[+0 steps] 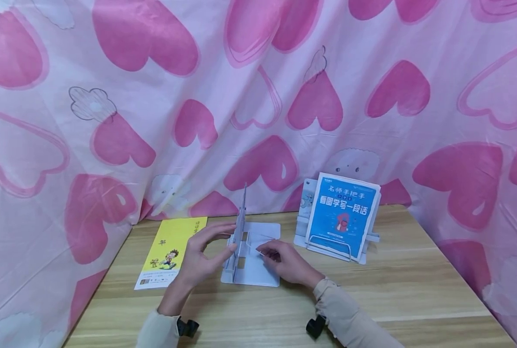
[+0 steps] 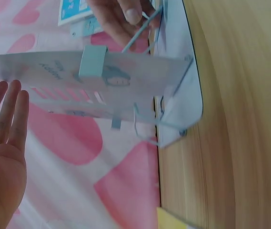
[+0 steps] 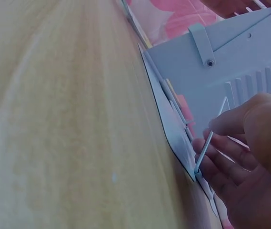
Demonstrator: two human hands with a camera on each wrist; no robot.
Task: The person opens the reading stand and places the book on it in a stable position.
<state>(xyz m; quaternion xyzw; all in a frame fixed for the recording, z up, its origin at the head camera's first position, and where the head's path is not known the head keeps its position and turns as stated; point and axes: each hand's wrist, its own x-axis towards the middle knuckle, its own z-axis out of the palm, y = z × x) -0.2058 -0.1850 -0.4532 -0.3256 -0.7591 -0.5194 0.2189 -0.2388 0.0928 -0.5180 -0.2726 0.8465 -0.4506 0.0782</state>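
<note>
A light grey-blue metal book stand [image 1: 260, 273] lies with its base flat on the table, and its slotted back panel [image 2: 140, 78] stands upright from it. My left hand [image 1: 197, 256] is at the left side of that panel. In the left wrist view its fingers [image 2: 18, 114] are straight, with the tips near the panel's outer edge. Over the base, my right hand [image 1: 288, 261] pinches a thin wire bracket [image 3: 205, 151] between thumb and fingers. A small clip [image 2: 93, 62] sits on the panel.
At the back right, a second stand [image 1: 307, 193] holds a blue-covered book [image 1: 332, 217] behind its wire. A yellow booklet [image 1: 171, 241] lies flat to the left, partly behind my left hand. A pink heart-patterned cloth [image 1: 258, 159] hangs behind the wooden table [image 1: 415, 290].
</note>
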